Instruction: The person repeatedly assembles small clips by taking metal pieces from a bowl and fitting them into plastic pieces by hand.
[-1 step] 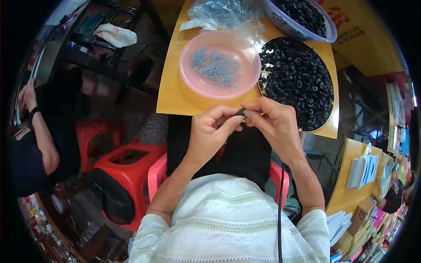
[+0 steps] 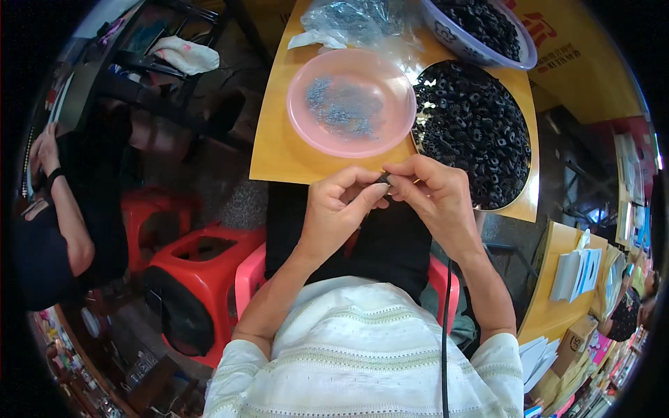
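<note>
Over the near edge of the table, my left hand [image 2: 341,204] and my right hand [image 2: 440,202] meet at the fingertips. Between them they pinch a small black plastic part [image 2: 383,178], mostly covered by the fingers. Just beyond my left hand stands a pink basin [image 2: 300,129] with many tiny silvery-grey pieces [image 2: 339,108] in it. Close past my right hand, a round tray [image 2: 426,148] bears a heap of small black plastic parts [image 2: 481,125] like the pinched one.
A patterned bowl [image 2: 456,47] of black parts and a clear plastic bag [image 2: 355,21] occupy the far side of the yellow table [image 2: 279,157]. A black cable [image 2: 445,334] runs down my front. Red stools [image 2: 202,261] stand at left, beside another person's arm [image 2: 70,216].
</note>
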`<act>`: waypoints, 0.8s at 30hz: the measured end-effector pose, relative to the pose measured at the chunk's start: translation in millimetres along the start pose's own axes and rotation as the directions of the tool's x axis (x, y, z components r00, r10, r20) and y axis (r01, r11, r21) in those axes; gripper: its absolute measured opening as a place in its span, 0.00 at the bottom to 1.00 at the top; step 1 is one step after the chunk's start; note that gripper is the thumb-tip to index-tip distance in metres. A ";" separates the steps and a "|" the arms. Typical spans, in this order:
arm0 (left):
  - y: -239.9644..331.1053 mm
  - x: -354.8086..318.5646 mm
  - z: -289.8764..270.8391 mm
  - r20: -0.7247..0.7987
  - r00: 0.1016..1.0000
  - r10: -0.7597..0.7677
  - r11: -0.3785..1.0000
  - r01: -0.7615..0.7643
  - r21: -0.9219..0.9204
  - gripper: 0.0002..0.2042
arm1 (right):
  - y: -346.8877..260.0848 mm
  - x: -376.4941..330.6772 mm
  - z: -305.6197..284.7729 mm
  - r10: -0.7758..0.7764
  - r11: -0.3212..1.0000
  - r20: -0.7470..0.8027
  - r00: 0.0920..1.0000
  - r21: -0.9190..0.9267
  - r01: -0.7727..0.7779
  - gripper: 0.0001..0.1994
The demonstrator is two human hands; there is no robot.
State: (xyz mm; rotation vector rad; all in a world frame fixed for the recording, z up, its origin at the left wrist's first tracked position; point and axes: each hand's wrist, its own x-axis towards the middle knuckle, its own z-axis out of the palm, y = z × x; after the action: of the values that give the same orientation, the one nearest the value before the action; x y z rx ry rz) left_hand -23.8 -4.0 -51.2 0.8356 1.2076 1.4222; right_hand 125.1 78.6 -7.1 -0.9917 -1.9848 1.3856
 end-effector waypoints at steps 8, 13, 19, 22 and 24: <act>1.4 8.8 -5.1 0.048 0.995 -0.085 0.967 0.094 -0.235 0.06 | -5.3 -1.4 2.0 -0.143 0.980 0.020 0.990 -0.135 0.144 0.16; -1.5 8.7 -1.2 0.122 0.969 -0.213 0.896 0.244 -0.372 0.06 | 3.5 -4.0 5.6 -0.157 0.957 -0.026 0.987 -0.252 0.146 0.19; 3.4 9.2 6.7 0.165 0.964 -0.210 0.909 0.254 -0.330 0.11 | 8.2 -6.0 3.8 -0.292 0.894 -0.052 0.955 -0.369 0.253 0.19; 0.7 7.0 6.0 0.149 0.971 -0.186 0.942 0.219 -0.253 0.13 | 9.5 -7.1 6.0 -0.277 0.912 -0.078 0.958 -0.335 0.237 0.19; 2.3 6.5 7.2 0.149 0.974 -0.168 0.941 0.204 -0.270 0.13 | 7.3 -7.1 6.5 -0.252 0.924 -0.067 0.965 -0.311 0.220 0.20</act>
State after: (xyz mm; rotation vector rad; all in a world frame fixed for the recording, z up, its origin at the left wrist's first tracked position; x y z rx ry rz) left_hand -19.1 4.1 -47.9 0.5844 0.9334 1.3285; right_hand 126.4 70.8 -16.2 -0.8948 -2.1939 0.8993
